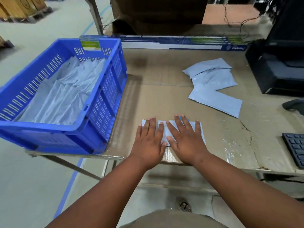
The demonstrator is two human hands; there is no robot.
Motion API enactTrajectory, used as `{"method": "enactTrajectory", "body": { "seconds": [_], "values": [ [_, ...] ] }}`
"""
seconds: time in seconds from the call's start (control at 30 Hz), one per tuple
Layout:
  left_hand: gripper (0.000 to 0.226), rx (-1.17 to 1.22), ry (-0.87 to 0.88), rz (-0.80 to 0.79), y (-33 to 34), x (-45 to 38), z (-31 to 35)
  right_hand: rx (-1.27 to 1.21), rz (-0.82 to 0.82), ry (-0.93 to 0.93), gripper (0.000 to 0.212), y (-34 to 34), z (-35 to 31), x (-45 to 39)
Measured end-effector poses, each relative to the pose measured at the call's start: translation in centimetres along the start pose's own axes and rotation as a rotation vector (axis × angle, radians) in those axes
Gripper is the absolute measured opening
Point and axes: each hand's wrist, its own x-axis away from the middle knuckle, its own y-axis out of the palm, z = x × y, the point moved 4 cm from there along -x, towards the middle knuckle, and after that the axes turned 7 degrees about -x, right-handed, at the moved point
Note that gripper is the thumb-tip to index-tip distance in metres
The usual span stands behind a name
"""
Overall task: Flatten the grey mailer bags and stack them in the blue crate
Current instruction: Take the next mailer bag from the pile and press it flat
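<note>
Cardboard [164, 99] covers the table, where left hand [148, 143] and right hand [187, 140] press flat-fingered on a mailer bag [164, 129].

Even, soft indoor light, fairly bright.
Wide-angle bending at edges; crate [102, 99] edges smeared; tape glare on table [230, 145]; top dim.

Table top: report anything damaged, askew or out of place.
The cardboard sheet covering the table is cracked and torn near its right front edge, with shiny tape patches. The three waiting mailer bags lie fanned askew. The blue crate overhangs the table's front left corner.
</note>
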Motion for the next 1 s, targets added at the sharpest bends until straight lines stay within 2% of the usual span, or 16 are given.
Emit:
{"method": "enactTrajectory", "body": {
  "seconds": [0.17, 0.37, 0.53, 0.73, 0.8, 0.87, 0.93, 1.0],
  "values": [
    [0.078, -0.025, -0.017, -0.030, 0.2, 3.3, -1.3, -0.014, 0.030, -0.100, 0.070, 0.9, -2.3, 2.4],
    [0.079, -0.035, -0.005, -0.055, 1.9, 4.0, -2.1, -0.019, -0.110, -0.044, 0.075, 2.4, -2.3, 2.2],
    [0.079, -0.025, 0.000, -0.122, 1.0, 3.7, -1.7, -0.048, -0.158, -0.052, 0.073, 1.8, -2.1, 2.1],
    [0.083, -0.157, -0.045, -0.213, -1.6, 2.9, 0.3, -0.083, -0.093, -0.084, 0.074, 1.2, -1.6, 3.0],
    [0.085, -0.157, -0.001, -0.161, -2.1, 2.2, 1.3, -0.086, -0.034, -0.062, 0.077, 1.1, -0.9, 3.7],
    [0.083, -0.118, 0.116, -0.083, -2.2, 1.3, 2.4, -0.099, 0.026, -0.001, 0.082, 0.8, 0.5, 4.3],
    [0.079, -0.081, 0.224, -0.038, -1.3, 0.6, 3.8, -0.085, 0.022, 0.070, 0.085, 0.9, 2.1, 5.0],
    [0.073, -0.043, 0.241, -0.030, -0.2, 0.2, 4.7, -0.082, -0.031, 0.115, 0.085, 1.4, 3.1, 5.5]
  ]
}}
